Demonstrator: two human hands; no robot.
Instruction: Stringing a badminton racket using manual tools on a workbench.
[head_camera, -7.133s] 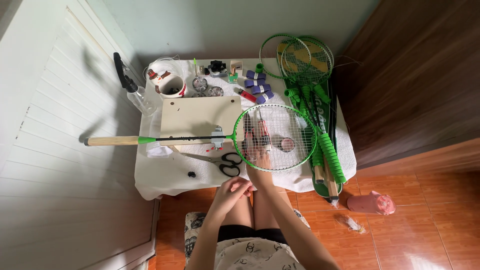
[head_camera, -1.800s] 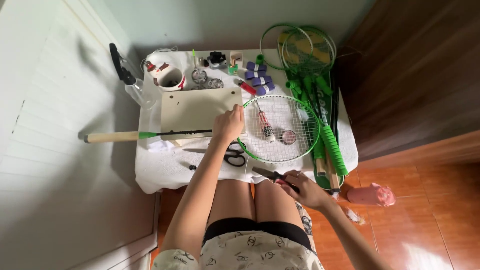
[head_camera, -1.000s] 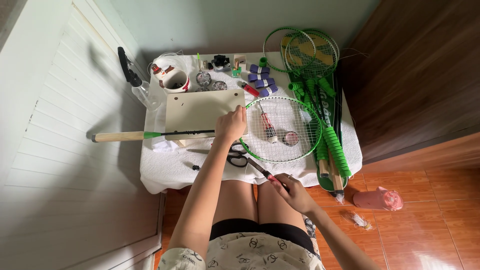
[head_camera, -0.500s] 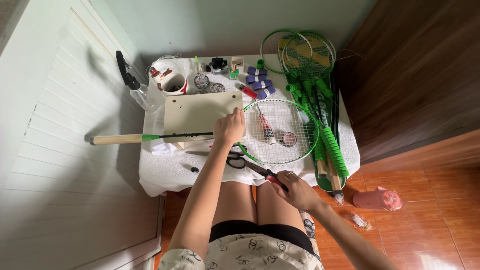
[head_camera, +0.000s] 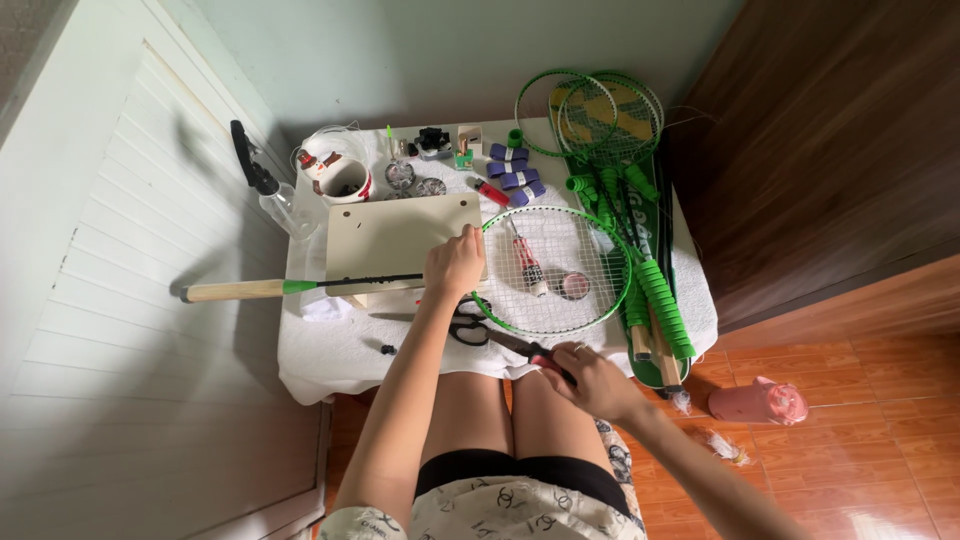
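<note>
A green badminton racket (head_camera: 590, 232) lies across a small table covered with a white cloth (head_camera: 330, 350), its wooden handle (head_camera: 232, 290) sticking out to the left. My left hand (head_camera: 455, 265) grips the racket at the throat, where the shaft meets the strung head. My right hand (head_camera: 592, 378) holds a red-handled cutting tool (head_camera: 520, 347) whose tip points at the lower rim of the racket head. Black scissors (head_camera: 465, 327) lie just under the left hand. A red awl (head_camera: 525, 262) and a small round tin (head_camera: 573, 286) show through the strings.
A beige board (head_camera: 395, 235) sits under the shaft. At the back stand a mug (head_camera: 343, 177), a spray bottle (head_camera: 270, 195), purple grip rolls (head_camera: 515, 175) and small tools. More green rackets (head_camera: 620, 150) lie stacked on the right. A pink bottle (head_camera: 757, 402) lies on the tiled floor.
Seven seconds ago both hands were at the table's front edge. The left hand took the racket throat, and the right hand brought the cutting tool up to the lower rim.
</note>
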